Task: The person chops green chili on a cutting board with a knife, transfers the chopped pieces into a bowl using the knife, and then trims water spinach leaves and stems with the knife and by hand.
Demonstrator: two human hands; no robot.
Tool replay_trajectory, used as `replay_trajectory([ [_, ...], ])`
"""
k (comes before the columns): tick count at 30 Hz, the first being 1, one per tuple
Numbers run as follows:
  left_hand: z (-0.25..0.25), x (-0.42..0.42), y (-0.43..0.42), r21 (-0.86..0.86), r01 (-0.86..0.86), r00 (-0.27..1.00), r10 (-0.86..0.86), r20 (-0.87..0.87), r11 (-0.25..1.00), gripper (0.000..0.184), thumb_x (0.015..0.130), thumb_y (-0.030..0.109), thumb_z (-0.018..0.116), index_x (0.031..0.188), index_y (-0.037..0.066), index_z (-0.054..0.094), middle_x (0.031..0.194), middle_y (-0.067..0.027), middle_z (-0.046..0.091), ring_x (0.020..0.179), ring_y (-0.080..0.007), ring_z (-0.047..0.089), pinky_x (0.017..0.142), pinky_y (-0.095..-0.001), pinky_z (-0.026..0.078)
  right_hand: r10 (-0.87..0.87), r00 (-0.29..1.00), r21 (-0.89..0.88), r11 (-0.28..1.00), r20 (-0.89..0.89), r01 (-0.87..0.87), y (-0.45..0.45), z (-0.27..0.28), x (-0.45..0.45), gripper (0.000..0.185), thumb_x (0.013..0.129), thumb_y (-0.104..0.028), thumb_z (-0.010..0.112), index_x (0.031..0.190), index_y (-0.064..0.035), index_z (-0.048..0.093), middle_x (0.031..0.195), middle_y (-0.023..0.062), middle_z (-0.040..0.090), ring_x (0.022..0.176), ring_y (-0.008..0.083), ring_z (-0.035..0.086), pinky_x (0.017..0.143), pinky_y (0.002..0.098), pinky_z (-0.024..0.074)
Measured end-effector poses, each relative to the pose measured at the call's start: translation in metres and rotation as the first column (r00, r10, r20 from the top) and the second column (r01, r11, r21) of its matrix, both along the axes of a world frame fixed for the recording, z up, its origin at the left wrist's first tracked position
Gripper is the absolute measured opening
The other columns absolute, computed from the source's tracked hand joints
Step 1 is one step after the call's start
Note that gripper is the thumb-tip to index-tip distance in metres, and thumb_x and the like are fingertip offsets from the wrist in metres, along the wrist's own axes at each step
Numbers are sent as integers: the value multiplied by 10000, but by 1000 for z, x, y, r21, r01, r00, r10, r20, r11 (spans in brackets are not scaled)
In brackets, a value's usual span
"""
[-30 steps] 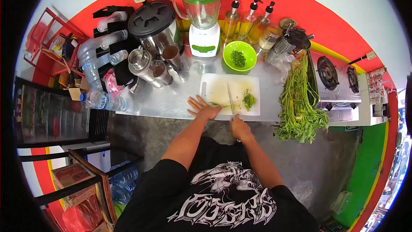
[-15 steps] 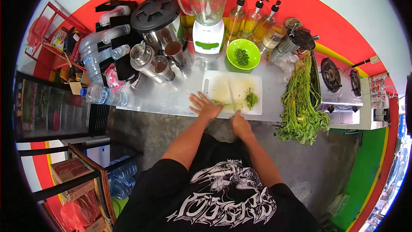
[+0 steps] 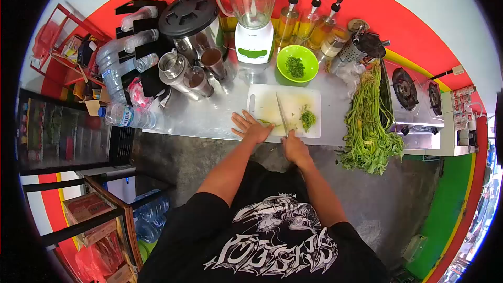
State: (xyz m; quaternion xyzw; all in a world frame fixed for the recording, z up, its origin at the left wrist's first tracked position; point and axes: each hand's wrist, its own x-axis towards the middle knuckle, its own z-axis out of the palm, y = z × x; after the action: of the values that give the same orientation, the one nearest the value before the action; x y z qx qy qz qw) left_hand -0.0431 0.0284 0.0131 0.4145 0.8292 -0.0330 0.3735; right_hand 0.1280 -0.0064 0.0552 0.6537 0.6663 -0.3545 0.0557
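Currently the right hand (image 3: 294, 148) has its fingers wrapped round the knife (image 3: 281, 109), blade pointing near twelve across the board (image 3: 264, 94). At its eight o'clock, the left hand (image 3: 253, 129) lies fingers wide, thumb by the stalk (image 3: 268, 123). Chopped greens (image 3: 308, 119) lie toward three.

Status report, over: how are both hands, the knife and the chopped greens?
Right hand gripping knife. Left hand spread, at green stalk. Chopped greens piled right of blade. Green bowl beyond board, apart from knife.
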Motion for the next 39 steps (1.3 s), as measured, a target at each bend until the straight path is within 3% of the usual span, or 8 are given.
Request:
replay_trajectory([
  [6, 5, 1, 0, -17, 10, 1000, -10, 3, 1000, 1442, 732, 817, 623, 1526, -20, -242, 1545, -332, -341, 1429, -448, -366, 1110, -682, -146, -1, 1000, -96, 995, 21, 3, -3, 22, -5, 442, 1030, -347, 443, 1247, 38, 411, 1071, 320, 667, 1022, 492, 649, 897, 576, 495],
  [8, 1, 2, 0, 11, -1, 1000, 1, -1, 1000, 1445, 730, 819, 622, 1525, -24, -241, 1542, -336, -341, 1427, -451, -366, 1105, -685, -152, -37, 999, -50, 998, -21, 36, -8, -9, -5, 432, 1026, -350, 433, 1222, 35, 440, 1090, 318, 665, 1017, 484, 653, 896, 575, 497],
  [17, -4, 1, -1, 17, 6, 1000, -6, -7, 1000, 1450, 724, 821, 624, 1525, -23, -241, 1538, -343, -343, 1427, -455, -365, 1098, -695, -150, 16, 1000, -18, 1000, 9, -16, -4, 31, -11, 423, 1020, -339, 443, 1224, 32, 438, 1064, 327, 665, 1012, 489, 651, 895, 562, 500],
  [20, -2, 2, -2, 48, -3, 1000, 3, 0, 999, 1453, 721, 824, 623, 1524, -20, -246, 1540, -338, -344, 1427, -458, -364, 1099, -694, -151, -54, 996, 65, 996, -67, 59, -8, -12, -14, 432, 1010, -350, 478, 1171, 49, 436, 1002, 340, 669, 968, 511, 654, 865, 588, 501],
  [26, 0, 1, -4, 40, 8, 1000, -8, -1, 999, 1444, 730, 820, 621, 1525, -17, -247, 1542, -332, -346, 1426, -455, -366, 1101, -692, -150, 7, 999, 11, 1000, -42, -7, 1, 26, -15, 424, 1012, -336, 471, 1178, 52, 430, 1019, 352, 662, 983, 517, 649, 874, 590, 497],
  [32, 2, 2, -1, 29, 3, 1000, -3, 2, 1000, 1440, 742, 804, 626, 1515, -30, -257, 1527, -342, -362, 1414, -465, -378, 1102, -692, -147, -32, 999, -1, 999, -35, 32, -3, -1, -17, 423, 1011, -345, 472, 1180, 41, 440, 1025, 347, 661, 984, 512, 650, 878, 583, 499],
  [39, 3, 2, -2, 24, 15, 1000, -15, 10, 1000, 1432, 744, 795, 629, 1519, -27, -251, 1528, -340, -363, 1417, -463, -376, 1106, -686, -147, 13, 999, 30, 999, -34, -12, -2, 17, -21, 408, 1017, -333, 460, 1194, 34, 436, 1029, 337, 665, 979, 511, 651, 875, 583, 496],
])
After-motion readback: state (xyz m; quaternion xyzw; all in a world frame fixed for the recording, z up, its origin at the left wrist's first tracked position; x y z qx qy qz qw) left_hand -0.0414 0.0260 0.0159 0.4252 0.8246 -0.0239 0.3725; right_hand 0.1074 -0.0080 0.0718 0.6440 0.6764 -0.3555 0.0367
